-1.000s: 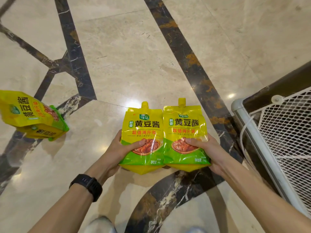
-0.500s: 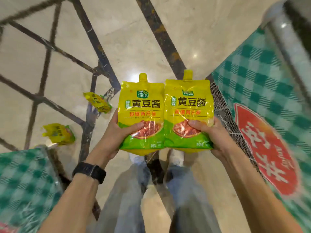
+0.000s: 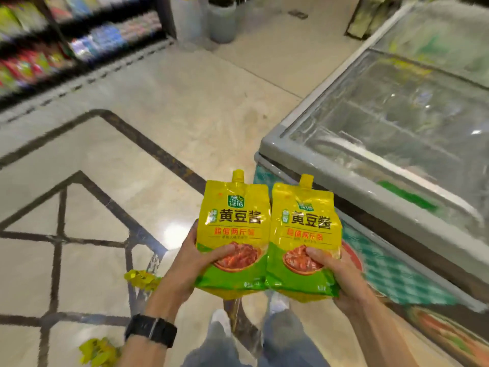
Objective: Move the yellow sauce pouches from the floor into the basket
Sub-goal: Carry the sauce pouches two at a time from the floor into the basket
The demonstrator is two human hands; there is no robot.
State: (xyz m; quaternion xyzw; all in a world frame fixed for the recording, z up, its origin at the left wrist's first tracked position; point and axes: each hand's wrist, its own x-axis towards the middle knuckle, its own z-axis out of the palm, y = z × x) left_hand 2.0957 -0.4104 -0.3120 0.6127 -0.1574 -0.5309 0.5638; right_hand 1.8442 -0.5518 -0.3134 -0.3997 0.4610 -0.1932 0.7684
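Two yellow sauce pouches with green bottoms and spouts are held upright side by side in front of me. My left hand (image 3: 185, 263) grips the left pouch (image 3: 234, 229) at its lower edge, thumb across the front. My right hand (image 3: 336, 271) grips the right pouch (image 3: 304, 234) the same way. Two more yellow pouches lie on the floor, one (image 3: 141, 278) beside my left forearm, another (image 3: 98, 350) at the bottom left. No basket shows in this view.
A glass-topped chest freezer (image 3: 383, 144) with a green checked front stands on the right. Blurred store shelves (image 3: 66, 43) line the far left. A grey bin (image 3: 221, 19) stands at the back. My legs and shoes are below the pouches on the marble floor.
The view has swung up and turned as I stood: the floor pouches dropped to the lower left and the freezer and shelves came into sight. Both hands still hold their pouches.
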